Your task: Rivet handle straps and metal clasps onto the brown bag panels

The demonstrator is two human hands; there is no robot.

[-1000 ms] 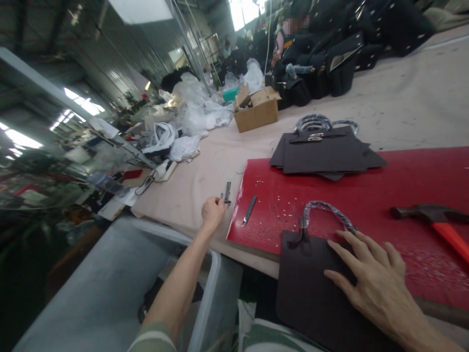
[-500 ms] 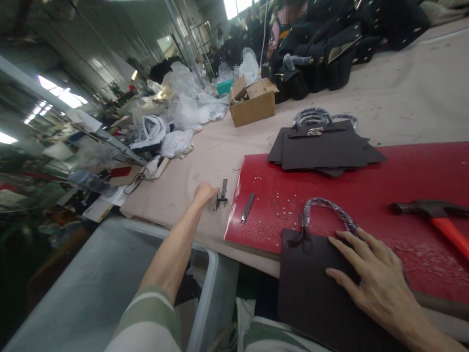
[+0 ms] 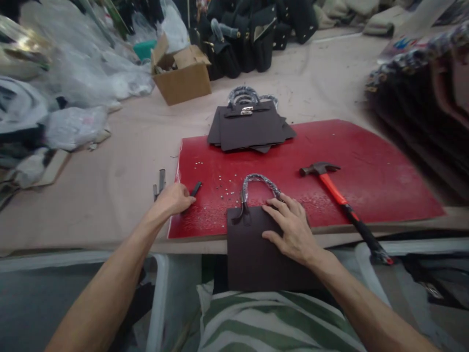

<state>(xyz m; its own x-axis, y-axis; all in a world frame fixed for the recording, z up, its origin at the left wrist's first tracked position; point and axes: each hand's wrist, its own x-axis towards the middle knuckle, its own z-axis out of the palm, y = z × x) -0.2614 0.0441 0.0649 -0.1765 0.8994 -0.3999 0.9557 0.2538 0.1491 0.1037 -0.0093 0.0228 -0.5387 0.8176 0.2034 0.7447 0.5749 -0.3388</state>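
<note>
The left hand (image 3: 178, 198) pinches one metal tool (image 3: 196, 188), fingers closed round it, over the one red mat (image 3: 333, 142). The right hand (image 3: 291, 227) lies spread on one dark bag panel (image 3: 252, 254), gripping nothing, its single handle (image 3: 261, 178) upward. One hammer (image 3: 330, 183) rests right.

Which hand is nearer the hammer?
Right. The right hand lies flat on the dark panel, just left of the hammer; the left hand is farther left, at the mat's left edge.
</note>
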